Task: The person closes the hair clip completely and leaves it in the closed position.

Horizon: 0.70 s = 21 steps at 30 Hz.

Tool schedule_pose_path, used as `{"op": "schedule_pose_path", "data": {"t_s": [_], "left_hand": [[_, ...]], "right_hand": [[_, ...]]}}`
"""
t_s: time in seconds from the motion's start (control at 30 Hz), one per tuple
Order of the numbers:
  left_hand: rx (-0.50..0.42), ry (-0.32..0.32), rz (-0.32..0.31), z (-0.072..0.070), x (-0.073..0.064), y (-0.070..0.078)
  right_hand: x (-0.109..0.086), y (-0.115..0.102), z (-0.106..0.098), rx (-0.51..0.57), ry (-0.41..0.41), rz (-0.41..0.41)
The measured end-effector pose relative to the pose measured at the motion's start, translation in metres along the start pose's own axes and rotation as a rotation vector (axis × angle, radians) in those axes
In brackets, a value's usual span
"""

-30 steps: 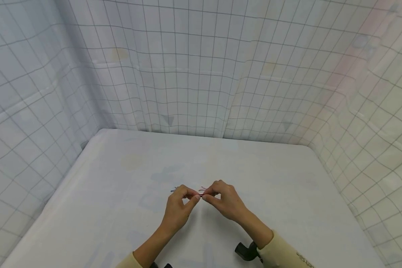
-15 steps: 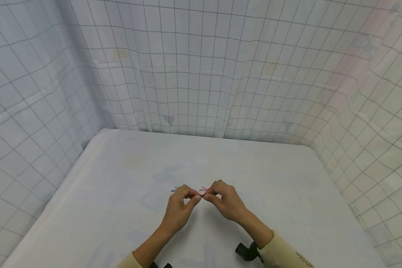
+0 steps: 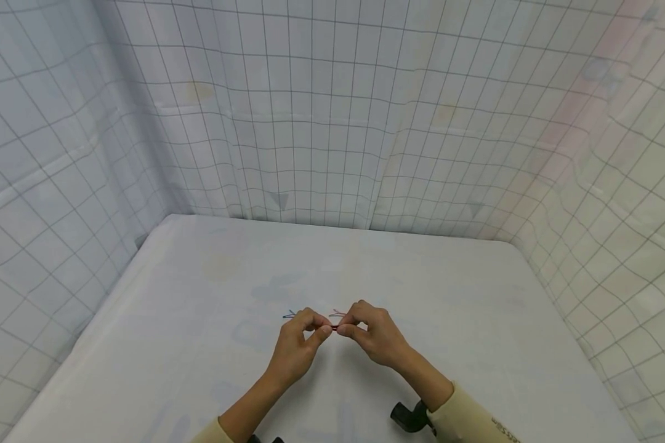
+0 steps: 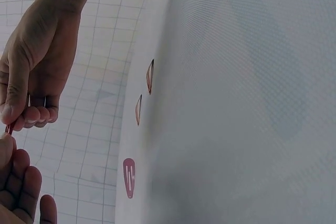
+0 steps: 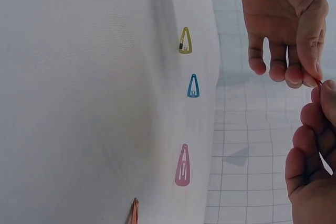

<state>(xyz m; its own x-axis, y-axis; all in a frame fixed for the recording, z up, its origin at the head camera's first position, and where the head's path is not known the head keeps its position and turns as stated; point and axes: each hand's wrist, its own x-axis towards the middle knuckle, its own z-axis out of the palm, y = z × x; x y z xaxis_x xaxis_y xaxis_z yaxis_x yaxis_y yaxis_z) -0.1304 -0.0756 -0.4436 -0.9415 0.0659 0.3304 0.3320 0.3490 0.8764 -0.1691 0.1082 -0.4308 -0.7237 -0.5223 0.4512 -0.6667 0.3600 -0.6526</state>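
Note:
My left hand (image 3: 296,344) and right hand (image 3: 378,332) meet above the white table, tip to tip. Between them is a small red hair clip (image 3: 335,328), pinched at one end by each thumb and forefinger. Only a short stretch of this clip (image 4: 9,128) shows; the fingertips hide its ends. Just beyond the left hand lies a blue hair clip (image 3: 289,315), and a pink hair clip (image 3: 337,314) is behind the gap between the hands. In the right wrist view the blue clip (image 5: 193,86) and pink clip (image 5: 182,165) lie flat on the table.
A yellow hair clip (image 5: 185,40) lies beyond the blue one. Two orange-brown clips (image 4: 150,77) (image 4: 138,110) show edge-on in the left wrist view. A black curved piece (image 3: 409,417) sits by the right sleeve (image 3: 471,415). White gridded curtains (image 3: 332,123) enclose the table (image 3: 454,295).
Both hands keep their pinch and stay almost in place. The red clip has dropped slightly in the head view and now shows as two thin red lines between the fingertips.

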Motion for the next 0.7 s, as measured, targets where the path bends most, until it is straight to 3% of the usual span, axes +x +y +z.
{"op": "schedule_pose_path", "data": {"t_s": [0.13, 0.33, 0.7], "left_hand": [[0.000, -0.003, -0.045, 0.0003, 0.0002, -0.0001], [0.012, 0.005, -0.056, 0.0017, -0.0002, -0.0013], [0.020, 0.014, -0.118, 0.0019, 0.0008, -0.0014]], "right_hand": [[-0.0005, 0.0012, 0.0003, 0.010, 0.001, 0.012], [-0.0030, 0.0018, 0.0001, -0.054, 0.002, 0.015], [-0.0065, 0.0086, -0.0012, -0.315, 0.122, -0.201]]}}
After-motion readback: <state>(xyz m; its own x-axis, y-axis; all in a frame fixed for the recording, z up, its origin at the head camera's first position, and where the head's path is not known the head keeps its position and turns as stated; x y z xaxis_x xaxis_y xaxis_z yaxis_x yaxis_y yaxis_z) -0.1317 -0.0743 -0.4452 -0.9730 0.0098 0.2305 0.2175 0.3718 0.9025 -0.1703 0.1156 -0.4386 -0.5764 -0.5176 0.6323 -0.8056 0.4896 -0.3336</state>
